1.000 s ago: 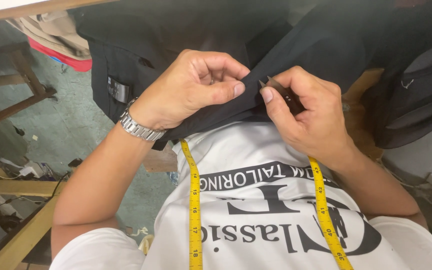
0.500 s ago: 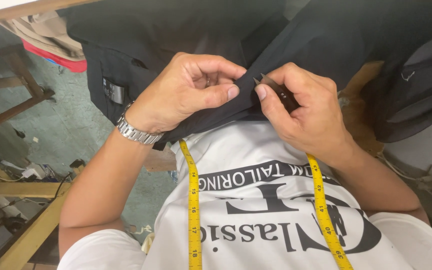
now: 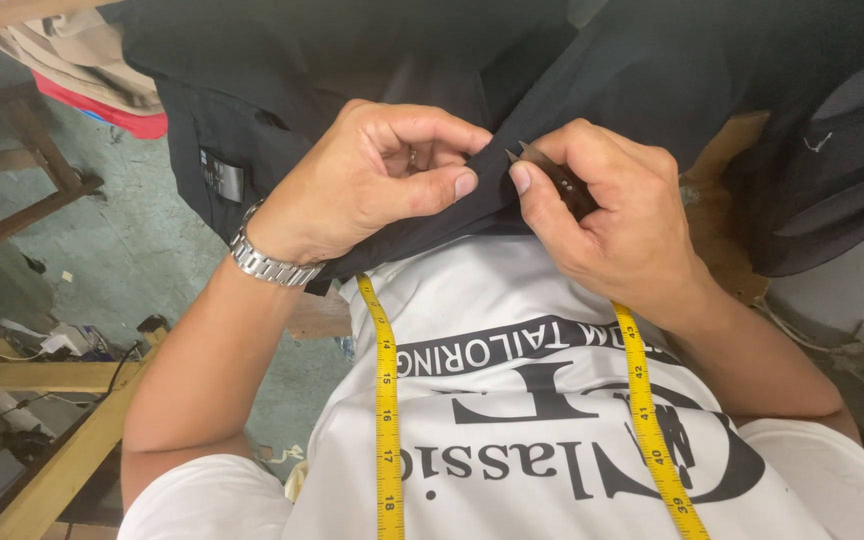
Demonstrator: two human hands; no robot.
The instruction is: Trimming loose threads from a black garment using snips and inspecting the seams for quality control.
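Fabric edge [image 3: 487, 195] of a black garment is pinched at centre frame by the left hand [image 3: 372, 185]; a small dark seam-ripping tool [image 3: 552, 178] is gripped in the right hand [image 3: 607, 215]. How much stitching is undone cannot be told. A yellow tape measure [image 3: 386, 400] hangs below.

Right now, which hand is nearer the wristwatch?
Left. The silver wristwatch sits on the left hand's own wrist; the right hand is across the black fabric, holding a small dark tool.

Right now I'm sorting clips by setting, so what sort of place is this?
Probably a tailoring or sewing workshop. A yellow measuring tape hangs round the person's neck, both hands work an edge of black cloth, the right hand holding a small dark tool, and rough wooden frames stand on the floor.
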